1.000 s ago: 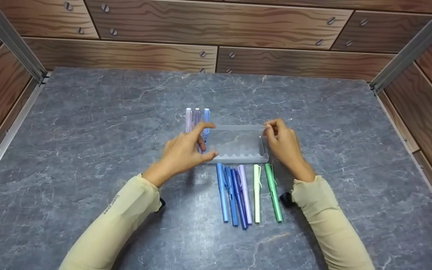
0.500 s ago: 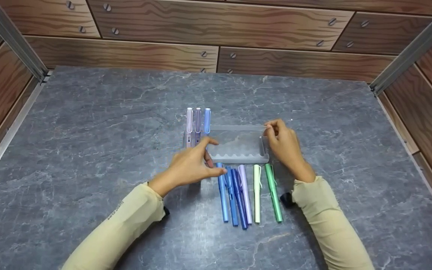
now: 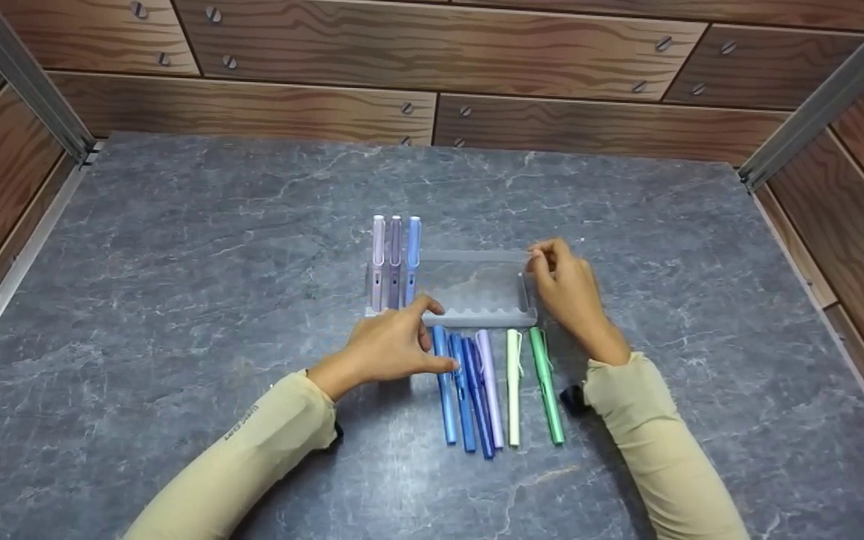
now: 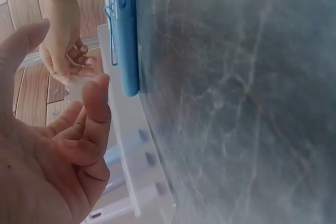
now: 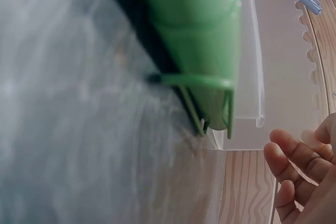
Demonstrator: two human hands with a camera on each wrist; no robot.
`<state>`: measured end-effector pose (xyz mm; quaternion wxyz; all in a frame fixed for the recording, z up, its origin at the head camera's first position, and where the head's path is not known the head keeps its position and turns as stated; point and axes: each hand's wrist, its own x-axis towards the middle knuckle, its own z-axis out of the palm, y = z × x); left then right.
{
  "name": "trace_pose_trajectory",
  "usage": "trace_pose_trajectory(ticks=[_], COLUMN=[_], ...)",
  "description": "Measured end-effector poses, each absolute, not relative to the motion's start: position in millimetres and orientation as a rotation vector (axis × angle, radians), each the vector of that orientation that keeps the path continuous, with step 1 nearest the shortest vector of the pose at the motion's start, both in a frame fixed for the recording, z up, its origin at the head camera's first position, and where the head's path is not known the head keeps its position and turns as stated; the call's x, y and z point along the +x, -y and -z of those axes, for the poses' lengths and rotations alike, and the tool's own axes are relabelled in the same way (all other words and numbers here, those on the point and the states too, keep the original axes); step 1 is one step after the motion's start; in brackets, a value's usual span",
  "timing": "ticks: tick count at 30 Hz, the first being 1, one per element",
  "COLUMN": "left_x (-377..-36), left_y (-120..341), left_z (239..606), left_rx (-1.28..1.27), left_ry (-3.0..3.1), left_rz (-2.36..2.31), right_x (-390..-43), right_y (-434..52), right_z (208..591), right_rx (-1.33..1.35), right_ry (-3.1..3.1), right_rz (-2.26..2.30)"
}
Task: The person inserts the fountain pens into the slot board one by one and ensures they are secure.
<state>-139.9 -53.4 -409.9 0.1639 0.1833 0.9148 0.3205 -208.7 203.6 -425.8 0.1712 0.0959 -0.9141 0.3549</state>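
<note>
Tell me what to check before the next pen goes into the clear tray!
1. Free grooves in the clear plastic tray: ok, most are bare.
2. Three pastel pens already sitting in the tray's left grooves: ok, side by side.
3. Right hand steadying the tray's right edge: ok, fingers rest on its far corner.
4. Left hand on the blue pen: cannot tell whether it grips; the thumb reaches the pen's top end.
5. Six loose pens in a row on the grey marble-look table: not ok, the blue ones crowd and overlap.
</note>
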Motion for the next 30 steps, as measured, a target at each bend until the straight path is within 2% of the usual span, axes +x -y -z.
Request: trace_pose_trajectory(ticks=[30], left_x=[-137], left_y=[41], left_z=[416], left_rx=[0.486], left_ry=[-2.662], left_rz=[-0.672], right_x=[-209], right_y=[-205], right_z=[428], right_rx=[0.289], right_ry=[2.58], right_rz=[-0.968])
